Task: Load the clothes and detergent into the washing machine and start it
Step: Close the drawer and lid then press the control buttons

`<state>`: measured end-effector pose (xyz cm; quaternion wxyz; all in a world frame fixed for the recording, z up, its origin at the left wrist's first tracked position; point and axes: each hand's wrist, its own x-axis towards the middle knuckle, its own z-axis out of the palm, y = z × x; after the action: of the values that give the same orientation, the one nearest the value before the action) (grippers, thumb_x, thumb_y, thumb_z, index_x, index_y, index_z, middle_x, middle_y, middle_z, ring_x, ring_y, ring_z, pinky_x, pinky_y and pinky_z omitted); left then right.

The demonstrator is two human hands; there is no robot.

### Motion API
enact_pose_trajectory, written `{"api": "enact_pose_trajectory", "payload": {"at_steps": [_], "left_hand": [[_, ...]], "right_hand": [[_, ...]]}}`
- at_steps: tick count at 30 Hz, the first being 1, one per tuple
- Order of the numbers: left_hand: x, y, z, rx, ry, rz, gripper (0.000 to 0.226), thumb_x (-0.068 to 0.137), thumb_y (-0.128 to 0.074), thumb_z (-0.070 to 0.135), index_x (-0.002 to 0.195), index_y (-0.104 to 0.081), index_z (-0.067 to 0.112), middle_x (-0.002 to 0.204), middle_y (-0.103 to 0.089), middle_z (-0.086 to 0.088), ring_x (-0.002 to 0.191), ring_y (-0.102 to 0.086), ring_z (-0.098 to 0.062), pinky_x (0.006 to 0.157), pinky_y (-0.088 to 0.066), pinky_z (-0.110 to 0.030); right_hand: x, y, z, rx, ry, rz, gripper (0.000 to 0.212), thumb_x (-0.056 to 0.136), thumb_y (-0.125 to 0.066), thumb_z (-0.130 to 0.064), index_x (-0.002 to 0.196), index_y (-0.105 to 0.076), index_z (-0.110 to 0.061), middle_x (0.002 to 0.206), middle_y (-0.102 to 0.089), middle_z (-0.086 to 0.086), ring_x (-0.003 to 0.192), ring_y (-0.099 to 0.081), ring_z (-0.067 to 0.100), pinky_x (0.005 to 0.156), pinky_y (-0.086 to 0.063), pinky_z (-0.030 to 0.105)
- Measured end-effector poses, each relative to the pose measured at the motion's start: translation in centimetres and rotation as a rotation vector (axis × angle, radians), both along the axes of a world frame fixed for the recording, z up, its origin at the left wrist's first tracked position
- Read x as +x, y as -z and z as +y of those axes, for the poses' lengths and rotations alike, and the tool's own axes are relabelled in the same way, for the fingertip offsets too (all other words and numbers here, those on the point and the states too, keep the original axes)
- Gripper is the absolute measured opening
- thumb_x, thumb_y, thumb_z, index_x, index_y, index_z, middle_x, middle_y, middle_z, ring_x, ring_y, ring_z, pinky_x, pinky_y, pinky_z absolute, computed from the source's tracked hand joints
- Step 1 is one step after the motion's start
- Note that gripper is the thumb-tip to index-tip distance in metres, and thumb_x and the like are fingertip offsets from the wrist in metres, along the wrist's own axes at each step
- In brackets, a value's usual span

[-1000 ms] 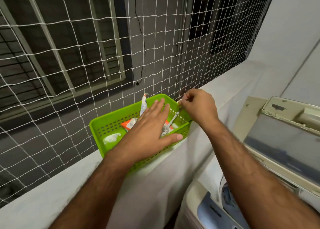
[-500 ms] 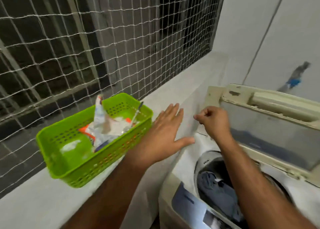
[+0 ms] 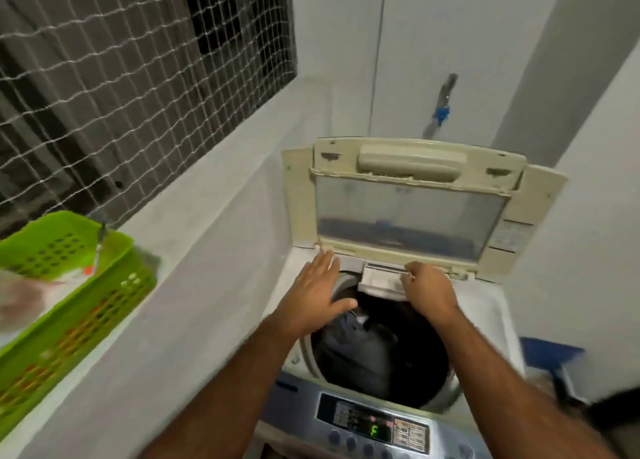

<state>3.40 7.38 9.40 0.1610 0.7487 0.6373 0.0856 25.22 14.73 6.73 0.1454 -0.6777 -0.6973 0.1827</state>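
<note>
The top-loading washing machine stands with its lid raised. Dark clothes lie in the drum. My left hand hovers flat and open over the drum's left rim, holding nothing. My right hand has its fingers pinched at the right edge of the white detergent drawer, which sticks out at the back of the opening. The control panel at the front is lit, showing a green character. At the left a green basket with packets and a spoon sits on the ledge.
A white ledge runs along the left under a netted window. A tap with a blue handle is on the wall behind the machine. A blue object stands at the machine's right side.
My view swung right from the basket to the machine. Both hands left the basket and moved over the drum; the right hand now pinches at the detergent drawer.
</note>
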Motion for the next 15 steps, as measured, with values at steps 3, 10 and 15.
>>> {"api": "enact_pose_trajectory", "payload": {"at_steps": [3,10,15], "left_hand": [[1.3,2.4,1.1,-0.065,0.035,0.031,0.087,0.093,-0.044,0.060,0.154,-0.003,0.013,0.162,0.007,-0.007,0.149,0.009,-0.018,0.118,0.005,-0.032],[2.9,6.3,4.3,-0.112,0.113,0.081,0.088,0.091,-0.048,0.059,0.153,-0.012,0.009,0.162,-0.007,-0.010,0.149,-0.005,-0.023,0.119,-0.005,-0.033],[2.9,8.3,7.1,-0.102,0.143,0.112,0.084,0.088,-0.050,0.061,0.149,-0.026,0.009,0.157,-0.023,-0.011,0.144,-0.019,-0.026,0.119,-0.016,-0.036]], "right_hand": [[2.5,1.5,-0.7,-0.063,0.019,0.005,0.030,0.092,-0.055,-0.016,0.120,-0.065,-0.009,0.119,-0.067,0.016,0.112,-0.061,0.034,0.090,-0.047,0.035],[4.7,3.6,-0.9,-0.157,0.048,0.026,0.040,0.086,-0.065,-0.019,0.126,-0.063,-0.017,0.121,-0.069,0.009,0.110,-0.063,0.030,0.092,-0.046,0.028],[4.2,5.1,0.7,-0.206,0.094,0.078,0.038,0.085,-0.068,-0.020,0.123,-0.064,-0.015,0.120,-0.069,0.008,0.110,-0.063,0.029,0.093,-0.046,0.028]]}}
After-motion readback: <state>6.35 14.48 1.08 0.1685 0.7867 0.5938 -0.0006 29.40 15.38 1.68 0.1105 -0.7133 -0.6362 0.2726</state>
